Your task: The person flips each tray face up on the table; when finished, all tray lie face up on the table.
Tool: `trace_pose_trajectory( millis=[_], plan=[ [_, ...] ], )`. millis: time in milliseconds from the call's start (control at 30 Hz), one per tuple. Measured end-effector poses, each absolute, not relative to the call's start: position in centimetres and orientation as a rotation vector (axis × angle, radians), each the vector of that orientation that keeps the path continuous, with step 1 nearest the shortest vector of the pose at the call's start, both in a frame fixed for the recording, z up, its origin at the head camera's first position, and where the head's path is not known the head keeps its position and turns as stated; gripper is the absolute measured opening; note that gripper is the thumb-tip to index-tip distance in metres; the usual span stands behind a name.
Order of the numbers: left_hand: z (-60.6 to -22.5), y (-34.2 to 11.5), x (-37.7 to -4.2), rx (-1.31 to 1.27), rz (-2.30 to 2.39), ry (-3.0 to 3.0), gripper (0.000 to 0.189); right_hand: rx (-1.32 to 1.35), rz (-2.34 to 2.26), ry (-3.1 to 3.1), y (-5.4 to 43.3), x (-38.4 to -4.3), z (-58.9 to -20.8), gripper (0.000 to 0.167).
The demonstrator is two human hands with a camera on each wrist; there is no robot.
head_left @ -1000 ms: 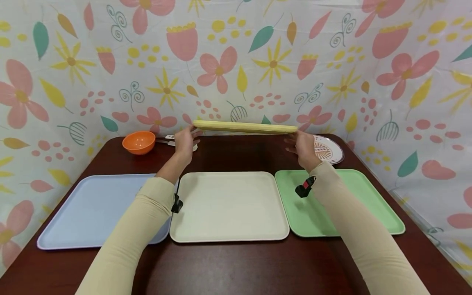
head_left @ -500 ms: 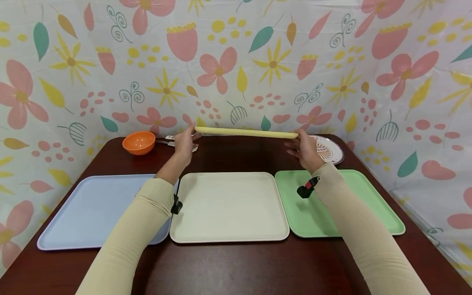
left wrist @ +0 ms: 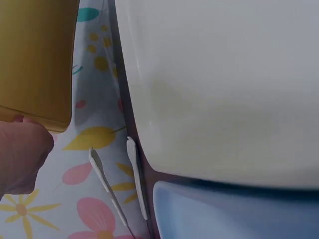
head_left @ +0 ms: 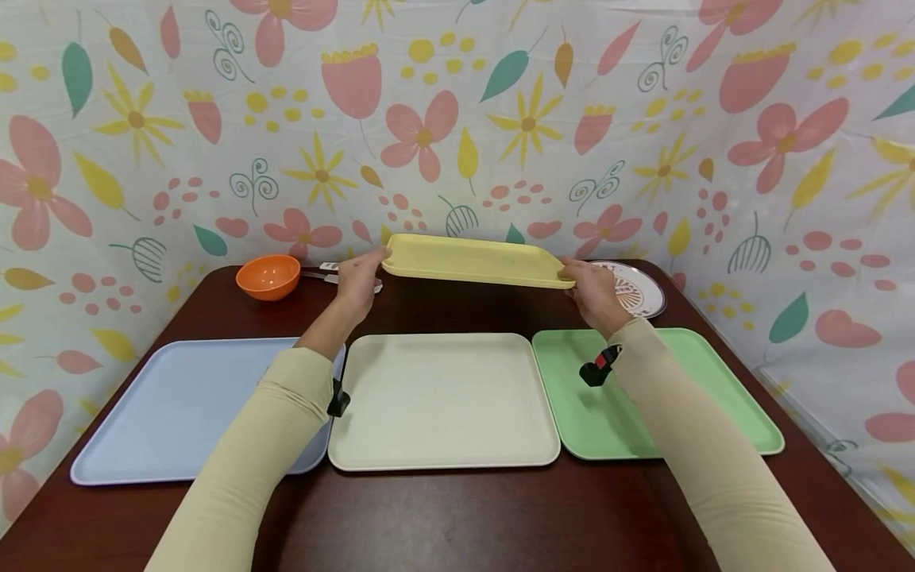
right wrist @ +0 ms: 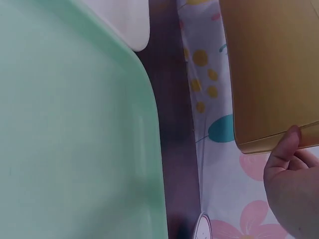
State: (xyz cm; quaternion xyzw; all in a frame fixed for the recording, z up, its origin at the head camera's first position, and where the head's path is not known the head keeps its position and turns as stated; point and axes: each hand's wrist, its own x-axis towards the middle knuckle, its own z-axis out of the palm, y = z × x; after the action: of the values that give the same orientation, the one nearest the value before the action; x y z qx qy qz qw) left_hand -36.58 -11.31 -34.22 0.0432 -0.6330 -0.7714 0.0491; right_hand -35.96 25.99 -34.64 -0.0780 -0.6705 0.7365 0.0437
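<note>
A yellow tray [head_left: 475, 260] is held up over the back of the table, tilted so that its broad face shows in the head view. My left hand [head_left: 360, 280] grips its left end and my right hand [head_left: 595, 294] its right end. In the left wrist view the thumb side of the left hand [left wrist: 22, 157] meets the rim of the yellow tray [left wrist: 35, 59]. The right wrist view has the right hand [right wrist: 296, 181] pinching a corner area of that tray, thumb on the rim. Some fingers are hidden behind the tray.
A blue tray [head_left: 193, 405], a white tray [head_left: 443, 401] and a green tray [head_left: 686, 389] lie side by side on the dark table [head_left: 457, 516]. Behind them are an orange bowl [head_left: 268, 278], white-handled utensils [left wrist: 135, 174] and a patterned plate [head_left: 636, 290]. A flowered cloth [head_left: 457, 103] hangs behind.
The yellow tray, seen edge-on before, has tipped so its broad face shows and its near edge sits lower. Both hands have turned slightly with it and still hold it.
</note>
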Motion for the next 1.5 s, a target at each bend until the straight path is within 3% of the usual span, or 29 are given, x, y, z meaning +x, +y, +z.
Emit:
trace_pose_trajectory(
  millis=[100, 467, 767, 1100, 1500],
  plan=[
    [-34.3, -11.4, -36.6, 0.089, -2.334, -1.985, 0.045, -0.207, 2.217, -2.091, 26.2, -36.0, -34.9, 0.056],
    [-35.0, -11.8, -37.0, 0.051, -2.125, -2.195, 0.043, -0.093, 1.662, -2.496, 27.1, -36.6, -36.2, 0.048],
    [-35.9, -11.9, -37.5, -0.048, -2.008, -2.349, 0.048, -0.073, 1.543, -2.598, 27.6, -37.3, -37.1, 0.048],
    [-36.1, -12.1, -37.3, -0.134, -1.489, -2.763, 0.049, -0.103, 1.558, -2.691, 27.6, -37.2, -37.2, 0.048],
    [-36.2, -12.2, -37.6, -0.144, -1.340, -2.906, 0.053, -0.127, 1.505, -2.757, 26.8, -38.4, -37.2, 0.046]
  ],
)
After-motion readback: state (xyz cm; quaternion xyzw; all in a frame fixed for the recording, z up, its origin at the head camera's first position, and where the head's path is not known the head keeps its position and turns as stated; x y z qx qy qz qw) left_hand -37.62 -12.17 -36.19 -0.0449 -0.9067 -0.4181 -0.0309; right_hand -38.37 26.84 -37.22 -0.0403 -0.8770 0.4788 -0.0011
